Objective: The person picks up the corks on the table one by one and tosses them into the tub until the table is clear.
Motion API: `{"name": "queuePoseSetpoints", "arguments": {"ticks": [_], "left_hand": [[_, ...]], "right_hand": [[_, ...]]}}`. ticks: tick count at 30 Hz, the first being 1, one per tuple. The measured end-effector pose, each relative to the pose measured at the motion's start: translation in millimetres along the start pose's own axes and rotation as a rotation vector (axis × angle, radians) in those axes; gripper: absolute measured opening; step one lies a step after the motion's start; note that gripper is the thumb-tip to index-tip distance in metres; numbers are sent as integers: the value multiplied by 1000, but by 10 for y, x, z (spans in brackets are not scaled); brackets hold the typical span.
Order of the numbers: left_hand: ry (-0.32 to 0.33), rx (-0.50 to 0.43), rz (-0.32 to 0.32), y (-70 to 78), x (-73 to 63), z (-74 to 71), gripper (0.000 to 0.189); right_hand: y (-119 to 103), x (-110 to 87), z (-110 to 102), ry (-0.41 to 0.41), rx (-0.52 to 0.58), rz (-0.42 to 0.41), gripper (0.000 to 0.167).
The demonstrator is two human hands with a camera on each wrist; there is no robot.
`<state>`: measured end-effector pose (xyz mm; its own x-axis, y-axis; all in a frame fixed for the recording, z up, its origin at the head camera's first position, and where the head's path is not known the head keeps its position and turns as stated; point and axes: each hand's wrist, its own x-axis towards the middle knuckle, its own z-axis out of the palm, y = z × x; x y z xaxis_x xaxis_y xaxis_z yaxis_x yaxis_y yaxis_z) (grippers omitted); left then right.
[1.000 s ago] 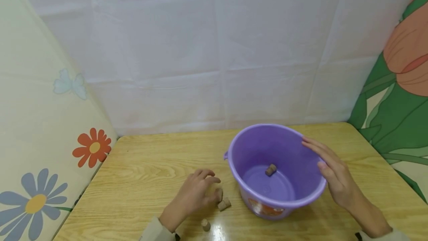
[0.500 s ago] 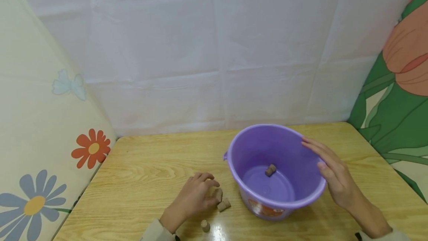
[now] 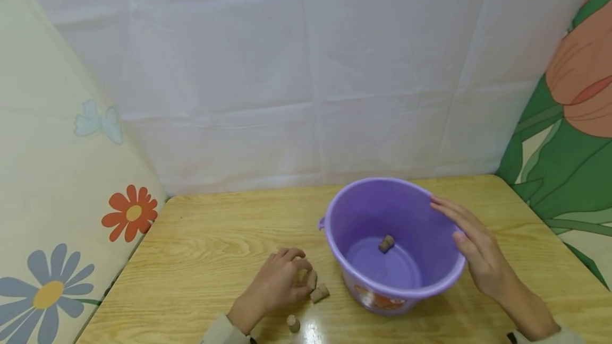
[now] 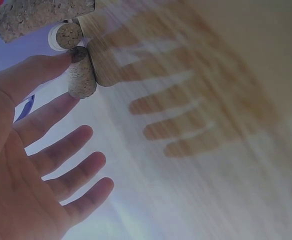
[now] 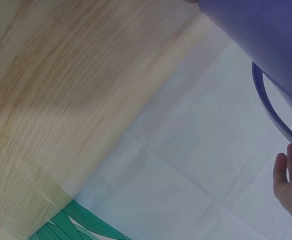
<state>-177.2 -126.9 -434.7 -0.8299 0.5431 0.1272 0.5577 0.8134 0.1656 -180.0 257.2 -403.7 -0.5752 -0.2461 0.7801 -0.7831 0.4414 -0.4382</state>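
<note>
My left hand [image 3: 274, 283] is low over the table, left of a purple bucket [image 3: 343, 259]. Its thumb and index finger pinch a small cork [image 4: 82, 79], while the other fingers are spread out. Right beside it lie more cork [image 3: 320, 293] pieces, and another cork [image 3: 294, 324] stands on end nearer the front. Inside the bucket, on its bottom, is one brown cork [image 3: 386, 243]. My right hand [image 3: 480, 254] rests with straight fingers against the right side of the bucket's rim. Only its fingertips show in the right wrist view, near the bucket's handle [image 5: 271, 107].
The wooden table [image 3: 205, 248] runs back to a white sheet [image 3: 229, 68]. Flower-printed panels flank it, one on the left [image 3: 43, 163] and one on the right [image 3: 574, 174]. An orange label [image 3: 377, 297] is on the bucket's front.
The left thumb and index finger have closed in on the cork by the bucket. The right hand and bucket have stayed put.
</note>
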Motion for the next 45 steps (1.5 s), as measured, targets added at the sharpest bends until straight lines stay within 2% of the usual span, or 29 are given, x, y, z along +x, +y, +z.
{"name": "queuePoseSetpoints", "arguments": {"ticks": [11, 20, 34, 45], "left_hand": [[98, 3, 21, -23, -4, -62, 31], [271, 19, 65, -81, 33, -249, 31], [406, 2, 77, -108, 97, -581, 36], [453, 1, 104, -29, 156, -715, 39]], "right_hand": [[0, -9, 3, 3, -6, 0, 47], [12, -20, 2, 7, -7, 11, 48], [7, -1, 0, -3, -13, 13, 47], [2, -7, -6, -7, -15, 15, 48]]}}
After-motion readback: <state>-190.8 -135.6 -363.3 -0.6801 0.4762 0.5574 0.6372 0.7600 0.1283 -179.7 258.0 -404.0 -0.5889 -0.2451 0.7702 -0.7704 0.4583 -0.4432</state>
